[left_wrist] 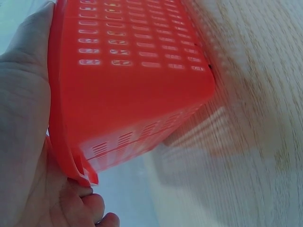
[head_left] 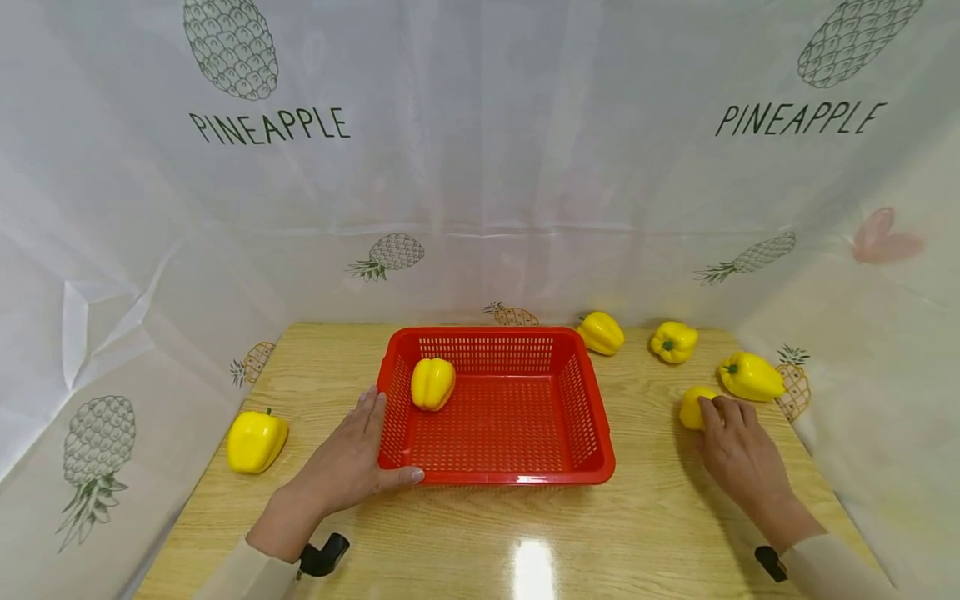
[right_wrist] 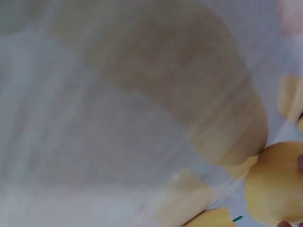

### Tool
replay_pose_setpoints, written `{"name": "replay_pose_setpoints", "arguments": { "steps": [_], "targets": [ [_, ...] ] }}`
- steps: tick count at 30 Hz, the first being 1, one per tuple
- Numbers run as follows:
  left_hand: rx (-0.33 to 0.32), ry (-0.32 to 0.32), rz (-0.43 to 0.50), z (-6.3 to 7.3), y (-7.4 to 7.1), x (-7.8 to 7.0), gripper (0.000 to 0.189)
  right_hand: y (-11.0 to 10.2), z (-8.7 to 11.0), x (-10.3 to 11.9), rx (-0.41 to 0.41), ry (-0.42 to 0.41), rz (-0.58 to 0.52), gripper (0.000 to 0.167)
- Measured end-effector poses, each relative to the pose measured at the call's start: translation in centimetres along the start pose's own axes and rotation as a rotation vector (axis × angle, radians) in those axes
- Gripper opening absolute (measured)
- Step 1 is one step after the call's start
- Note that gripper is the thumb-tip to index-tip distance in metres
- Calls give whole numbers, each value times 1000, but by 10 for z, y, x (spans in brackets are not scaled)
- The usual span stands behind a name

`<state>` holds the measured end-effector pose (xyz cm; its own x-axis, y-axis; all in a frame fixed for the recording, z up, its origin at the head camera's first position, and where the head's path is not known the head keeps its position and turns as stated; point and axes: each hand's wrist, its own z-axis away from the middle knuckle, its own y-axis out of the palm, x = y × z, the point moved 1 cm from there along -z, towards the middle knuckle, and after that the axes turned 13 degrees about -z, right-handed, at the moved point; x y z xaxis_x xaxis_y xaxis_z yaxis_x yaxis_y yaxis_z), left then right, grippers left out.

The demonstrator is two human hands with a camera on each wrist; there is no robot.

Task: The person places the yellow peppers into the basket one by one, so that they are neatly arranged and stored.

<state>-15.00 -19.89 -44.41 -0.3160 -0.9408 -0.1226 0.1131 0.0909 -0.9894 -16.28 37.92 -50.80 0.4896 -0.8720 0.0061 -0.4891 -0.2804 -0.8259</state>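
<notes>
Around the whole workspace we see a pale fabric sheet (head_left: 517, 167) printed with line-drawn pineapples and the word PINEAPPLE. Within it stands a light wood-grain table (head_left: 480, 533), and on that sits a red rectangular basket (head_left: 495, 477) of perforated plastic. At the basket's near left corner we find the left hand (head_left: 341, 462), gripping the rim: thumb along the near edge, fingers along the left side, some fingertips curled under the lip. Well apart, over the table's right side, the right hand (head_left: 742, 458) pinches a glossy yellow, blocky bell pepper (head_left: 694, 407); we cannot tell whether it touches the wood. Five similar ones lie about: a pepper inside the basket (head_left: 432, 384), towards its left wall; a pepper at the table's left edge (head_left: 257, 442); a pepper by the basket's far right corner (head_left: 602, 333); a pepper near the back edge (head_left: 673, 342), farther right; and a pepper just beyond the pinched one (head_left: 752, 377). Smallest, we notice a black fitting (head_left: 325, 554) at the left wrist.
</notes>
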Motion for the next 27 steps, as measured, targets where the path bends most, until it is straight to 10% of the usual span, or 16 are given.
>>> {"name": "replay_pose_setpoints", "arguments": {
  "steps": [15,27],
  "targets": [
    [7,-8,9,0,1,-1,132,8,5,4,3,-101,-6,77],
    [-5,-3,2,-1,0,-2,130,-7,-4,-15,133,181,-66,118]
  ]
}}
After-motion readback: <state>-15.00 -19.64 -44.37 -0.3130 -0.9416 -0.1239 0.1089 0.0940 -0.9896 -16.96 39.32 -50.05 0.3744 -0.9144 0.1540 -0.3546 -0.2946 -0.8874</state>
